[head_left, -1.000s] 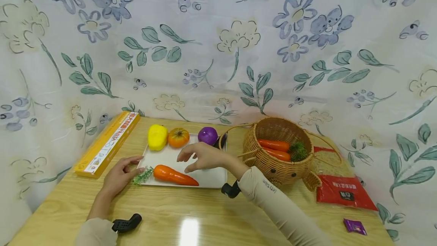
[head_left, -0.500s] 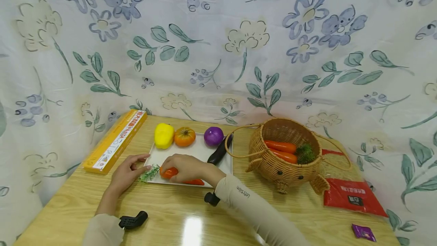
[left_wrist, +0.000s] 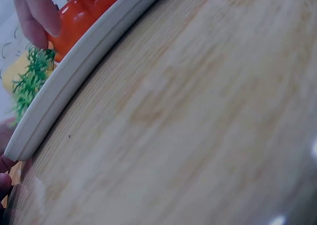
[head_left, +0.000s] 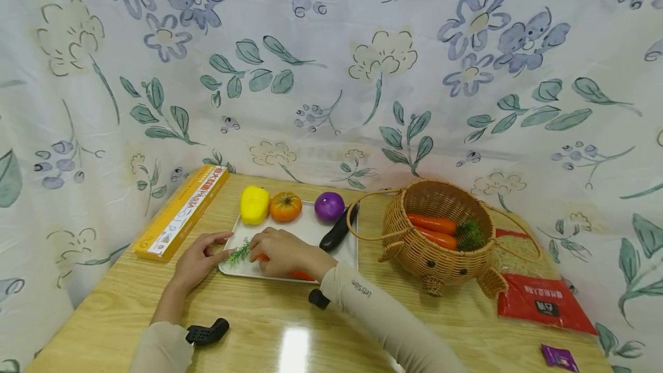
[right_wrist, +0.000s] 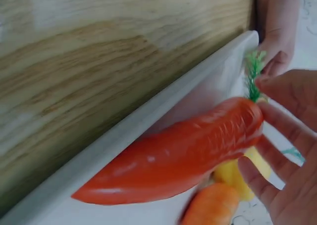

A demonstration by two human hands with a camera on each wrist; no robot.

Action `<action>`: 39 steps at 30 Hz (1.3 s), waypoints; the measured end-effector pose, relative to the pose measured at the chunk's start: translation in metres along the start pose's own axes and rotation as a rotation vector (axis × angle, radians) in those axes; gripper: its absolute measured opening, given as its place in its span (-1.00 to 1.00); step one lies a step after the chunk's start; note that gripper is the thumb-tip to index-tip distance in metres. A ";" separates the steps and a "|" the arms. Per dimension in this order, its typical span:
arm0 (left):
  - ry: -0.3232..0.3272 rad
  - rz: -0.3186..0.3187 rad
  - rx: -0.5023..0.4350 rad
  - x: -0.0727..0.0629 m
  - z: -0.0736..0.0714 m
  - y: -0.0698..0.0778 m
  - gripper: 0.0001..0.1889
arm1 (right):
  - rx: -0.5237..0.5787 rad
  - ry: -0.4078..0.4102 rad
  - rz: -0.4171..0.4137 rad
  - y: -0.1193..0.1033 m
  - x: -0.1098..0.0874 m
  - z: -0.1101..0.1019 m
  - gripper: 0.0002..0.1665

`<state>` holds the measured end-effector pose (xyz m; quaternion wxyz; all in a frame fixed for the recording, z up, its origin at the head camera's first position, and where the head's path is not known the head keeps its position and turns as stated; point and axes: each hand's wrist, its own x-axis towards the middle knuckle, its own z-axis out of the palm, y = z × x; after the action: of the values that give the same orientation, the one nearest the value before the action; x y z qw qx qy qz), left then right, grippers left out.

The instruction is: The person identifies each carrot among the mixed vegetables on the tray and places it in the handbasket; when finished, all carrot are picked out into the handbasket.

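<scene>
My right hand (head_left: 279, 252) reaches over the white tray (head_left: 351, 252) and grips a toy carrot (right_wrist: 173, 158) around its thick end. In the head view the hand hides most of the carrot, leaving its green leaves (head_left: 240, 252) and lower end in sight. The right wrist view shows the carrot lying along the tray's near rim, tip towards the lower left. At the tray's left edge my left hand (head_left: 199, 261) holds the rim near the corner, thumb close to the leaves. Only bits of its fingers show in the left wrist view.
On the tray sit a yellow pepper (head_left: 254, 205), an orange tomato (head_left: 285, 206), a purple onion-like ball (head_left: 329, 206) and an eggplant (head_left: 336, 235). Right of it stands a wicker basket (head_left: 414, 258) with carrots. A pasta box (head_left: 181, 214), red bag (head_left: 544, 304) and purple packet (head_left: 559, 358) lie around.
My right hand has come down and left onto the carrot and grasped it. The carrot has shifted slightly back and right, its leaves now inside the tray's rim. The left hand stays at the tray.
</scene>
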<state>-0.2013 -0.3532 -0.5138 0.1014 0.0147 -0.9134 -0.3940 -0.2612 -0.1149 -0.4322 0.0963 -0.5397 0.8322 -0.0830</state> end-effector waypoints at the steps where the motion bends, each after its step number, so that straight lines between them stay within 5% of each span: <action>1: -0.002 -0.005 -0.001 0.000 0.000 0.000 -0.54 | -0.001 0.005 0.013 0.001 -0.001 0.000 -0.63; 14: -0.030 -0.052 -0.002 -0.001 0.001 0.000 -0.51 | 0.007 -0.004 0.082 0.025 -0.008 -0.013 -0.55; 30: -0.014 -0.040 0.002 0.000 0.000 -0.001 -0.51 | -0.399 -0.074 0.027 0.039 -0.016 -0.019 -0.20; 39: -0.015 -0.032 -0.006 0.000 0.000 0.000 -0.51 | -0.466 -0.108 0.040 0.043 -0.013 -0.008 -0.17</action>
<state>-0.2009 -0.3536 -0.5140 0.0883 0.0262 -0.9125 -0.3985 -0.2964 -0.0851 -0.4336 0.0154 -0.5343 0.8331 0.1422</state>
